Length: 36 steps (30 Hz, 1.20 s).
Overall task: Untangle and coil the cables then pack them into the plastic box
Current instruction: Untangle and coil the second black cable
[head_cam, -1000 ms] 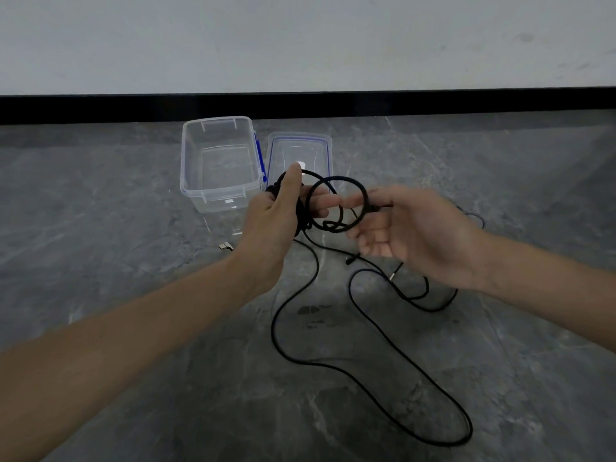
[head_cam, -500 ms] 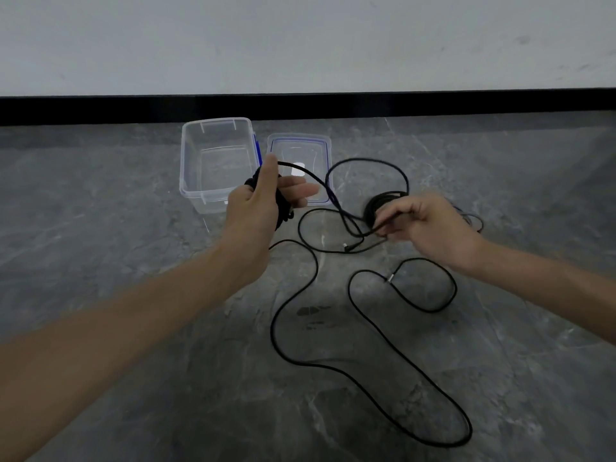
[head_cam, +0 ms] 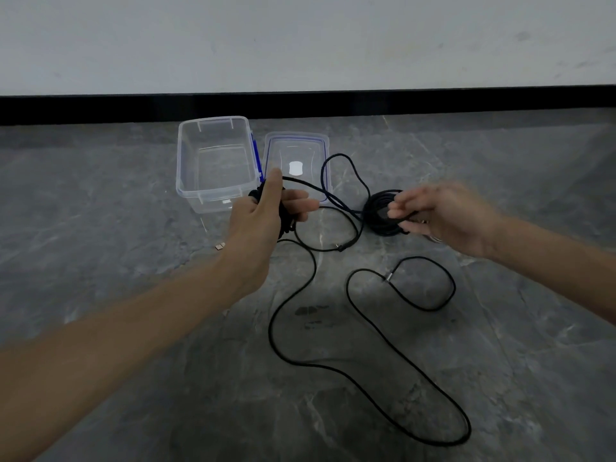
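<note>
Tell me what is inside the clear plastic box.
Nothing shows inside the plastic box; its bare floor shows through. The left hand covers its near right corner, so that bit is unseen.

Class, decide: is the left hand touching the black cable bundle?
Touching. The head view shows the left hand gripping the black cable bundle, with thumb and fingers curled round it.

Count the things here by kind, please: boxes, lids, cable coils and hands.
Box: 1
Lid: 1
Coils: 2, the left coil gripped by the left hand, the floor coil by the right hand
Hands: 2
Total: 6
</note>
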Each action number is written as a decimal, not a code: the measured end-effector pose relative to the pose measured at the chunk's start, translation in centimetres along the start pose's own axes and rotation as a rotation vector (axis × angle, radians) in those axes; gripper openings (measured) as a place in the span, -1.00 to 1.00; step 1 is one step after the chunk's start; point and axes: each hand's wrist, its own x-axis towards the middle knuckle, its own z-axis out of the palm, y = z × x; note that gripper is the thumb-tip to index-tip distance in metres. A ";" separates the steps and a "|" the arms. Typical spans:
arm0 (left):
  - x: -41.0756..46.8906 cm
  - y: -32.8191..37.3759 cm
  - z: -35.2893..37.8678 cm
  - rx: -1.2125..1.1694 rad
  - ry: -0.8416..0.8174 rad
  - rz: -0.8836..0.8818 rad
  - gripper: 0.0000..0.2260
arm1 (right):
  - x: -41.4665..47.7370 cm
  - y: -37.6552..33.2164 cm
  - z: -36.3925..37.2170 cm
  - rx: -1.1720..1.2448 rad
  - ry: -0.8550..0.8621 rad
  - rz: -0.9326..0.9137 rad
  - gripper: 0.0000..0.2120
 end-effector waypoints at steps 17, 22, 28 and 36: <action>0.6 0.5 -0.4 -0.051 0.035 -0.016 -0.59 | 0.1 2.2 1.2 -0.797 -0.137 -0.776 -0.38; 2.5 2.6 -1.7 -0.198 0.139 -0.033 -0.59 | 0.7 4.9 -0.1 -1.014 -0.416 -0.666 -0.53; 2.0 3.1 -1.8 -0.213 0.072 -0.028 -0.61 | 0.2 4.7 0.5 -0.892 -0.400 -0.211 -0.76; 0.2 3.3 -0.4 -0.176 -0.181 -0.090 -0.61 | 1.6 2.8 2.4 -0.110 0.033 0.175 -0.70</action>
